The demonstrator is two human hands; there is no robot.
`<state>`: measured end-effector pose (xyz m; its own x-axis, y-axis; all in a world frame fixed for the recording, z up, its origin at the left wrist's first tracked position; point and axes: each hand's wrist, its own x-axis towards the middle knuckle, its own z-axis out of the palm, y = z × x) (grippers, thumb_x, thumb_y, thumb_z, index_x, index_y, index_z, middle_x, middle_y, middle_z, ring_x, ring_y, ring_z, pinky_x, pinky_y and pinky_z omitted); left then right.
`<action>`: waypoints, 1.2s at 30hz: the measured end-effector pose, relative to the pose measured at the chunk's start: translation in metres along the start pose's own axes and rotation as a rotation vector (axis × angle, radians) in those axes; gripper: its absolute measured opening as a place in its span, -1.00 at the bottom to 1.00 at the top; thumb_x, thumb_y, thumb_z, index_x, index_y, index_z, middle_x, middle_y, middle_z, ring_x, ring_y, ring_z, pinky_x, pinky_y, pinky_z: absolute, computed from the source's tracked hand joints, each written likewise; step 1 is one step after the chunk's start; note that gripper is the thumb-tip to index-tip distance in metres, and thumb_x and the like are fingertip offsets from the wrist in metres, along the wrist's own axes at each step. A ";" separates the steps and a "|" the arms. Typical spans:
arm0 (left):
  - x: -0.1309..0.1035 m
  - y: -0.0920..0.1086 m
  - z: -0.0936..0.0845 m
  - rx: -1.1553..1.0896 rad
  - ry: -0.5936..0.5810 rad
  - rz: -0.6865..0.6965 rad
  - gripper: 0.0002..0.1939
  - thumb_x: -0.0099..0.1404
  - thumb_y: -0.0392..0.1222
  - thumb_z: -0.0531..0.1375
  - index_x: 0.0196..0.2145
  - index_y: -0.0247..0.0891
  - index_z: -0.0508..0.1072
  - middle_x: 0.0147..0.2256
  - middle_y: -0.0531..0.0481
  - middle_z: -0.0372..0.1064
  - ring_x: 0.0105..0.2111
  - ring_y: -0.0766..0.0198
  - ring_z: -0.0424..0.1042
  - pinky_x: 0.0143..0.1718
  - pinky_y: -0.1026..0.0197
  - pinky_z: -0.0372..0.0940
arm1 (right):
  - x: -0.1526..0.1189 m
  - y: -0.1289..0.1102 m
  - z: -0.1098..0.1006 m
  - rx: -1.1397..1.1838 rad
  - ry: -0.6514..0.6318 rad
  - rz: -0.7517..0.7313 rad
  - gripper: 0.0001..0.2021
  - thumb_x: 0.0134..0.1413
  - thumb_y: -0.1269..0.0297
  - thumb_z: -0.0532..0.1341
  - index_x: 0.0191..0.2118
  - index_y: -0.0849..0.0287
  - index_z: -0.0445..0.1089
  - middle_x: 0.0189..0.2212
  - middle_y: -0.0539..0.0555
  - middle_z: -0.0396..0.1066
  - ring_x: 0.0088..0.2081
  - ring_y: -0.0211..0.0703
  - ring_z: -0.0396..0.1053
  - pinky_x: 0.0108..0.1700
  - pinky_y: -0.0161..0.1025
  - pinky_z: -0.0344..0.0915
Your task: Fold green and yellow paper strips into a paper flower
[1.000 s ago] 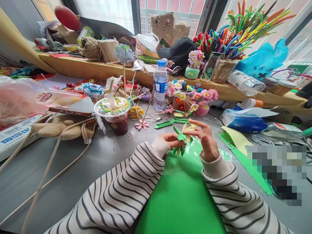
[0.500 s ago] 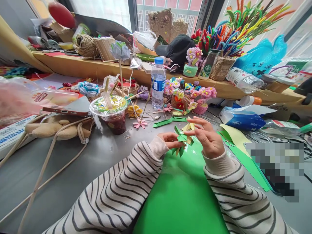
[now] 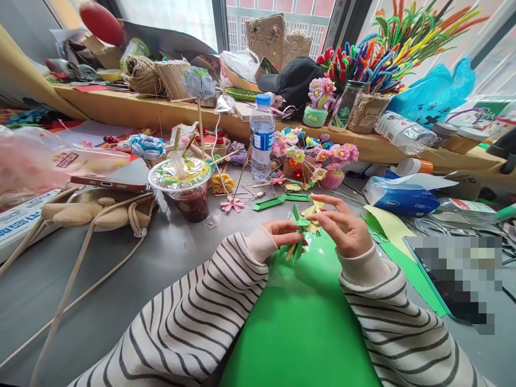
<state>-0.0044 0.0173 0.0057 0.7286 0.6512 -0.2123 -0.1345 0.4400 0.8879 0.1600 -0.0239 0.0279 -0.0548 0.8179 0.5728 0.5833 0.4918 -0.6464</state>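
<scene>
A small folded-paper piece in green and pale yellow (image 3: 300, 221) is held up above the green mat (image 3: 298, 322). My left hand (image 3: 285, 234) is closed on its left side, fingers wrapped round the green folds. From the right, my right hand (image 3: 342, 226) pinches the pale yellow part between thumb and fingertips, its index finger raised over it. Just behind lie folded green paper strips (image 3: 269, 203) on the grey table (image 3: 181, 295).
At the left stand a lidded cup of dark drink (image 3: 185, 193) and a phone (image 3: 108, 183) on a tan bag. Behind are a water bottle (image 3: 262, 141) and crocheted flowers (image 3: 322, 153). Right: a blue tissue pack (image 3: 397, 199), green paper (image 3: 415, 274), scissors (image 3: 378, 237) and a blurred-out device.
The paper piece has turned and tilted slightly in my fingers. My right hand has shifted a little, with its fingers at the yellow part.
</scene>
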 end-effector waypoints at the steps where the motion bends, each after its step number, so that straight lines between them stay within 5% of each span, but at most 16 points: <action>1: -0.001 0.001 0.000 -0.017 -0.006 -0.012 -0.63 -0.22 -0.13 0.30 -0.42 -0.35 0.38 -0.55 0.00 0.40 -0.54 0.30 0.39 -0.35 0.17 0.23 | 0.001 -0.001 -0.003 -0.045 -0.022 -0.019 -0.85 -0.05 0.25 0.11 -0.37 0.05 0.42 -0.12 0.07 0.28 -0.08 -0.09 0.20 -0.01 -0.04 0.12; 12: -0.003 0.002 -0.001 -0.066 0.017 -0.077 -0.71 -0.20 -0.16 0.31 -0.50 -0.39 0.40 -0.55 -0.06 0.43 -0.56 0.26 0.40 -0.39 0.17 0.26 | 0.006 -0.007 -0.002 -0.319 -0.019 -0.314 -0.88 -0.09 0.36 0.12 -0.43 0.09 0.40 -0.23 0.11 0.35 -0.16 -0.08 0.22 -0.21 -0.07 0.30; 24: -0.005 0.005 0.002 -0.081 0.169 -0.189 -0.75 -0.18 -0.18 0.30 -0.51 -0.36 0.41 -0.57 -0.04 0.42 -0.57 0.29 0.40 -0.44 0.24 0.28 | -0.001 -0.003 0.014 -0.346 0.068 -0.388 -0.87 -0.09 0.48 0.10 -0.41 0.14 0.34 -0.33 0.11 0.37 -0.13 -0.09 0.24 -0.11 -0.06 0.24; 36: -0.001 0.000 0.000 0.011 0.167 -0.089 -0.60 -0.34 -0.06 0.33 -0.55 -0.38 0.38 -0.60 -0.01 0.40 -0.62 0.32 0.38 -0.50 0.27 0.26 | 0.000 0.004 0.007 -0.360 0.016 -0.381 -0.89 -0.11 0.44 0.14 -0.40 0.13 0.37 -0.22 0.13 0.34 -0.09 -0.06 0.19 -0.14 -0.06 0.26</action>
<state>-0.0053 0.0166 0.0064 0.6153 0.7043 -0.3540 -0.0670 0.4941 0.8668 0.1565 -0.0200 0.0221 -0.3065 0.5948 0.7431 0.7661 0.6175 -0.1783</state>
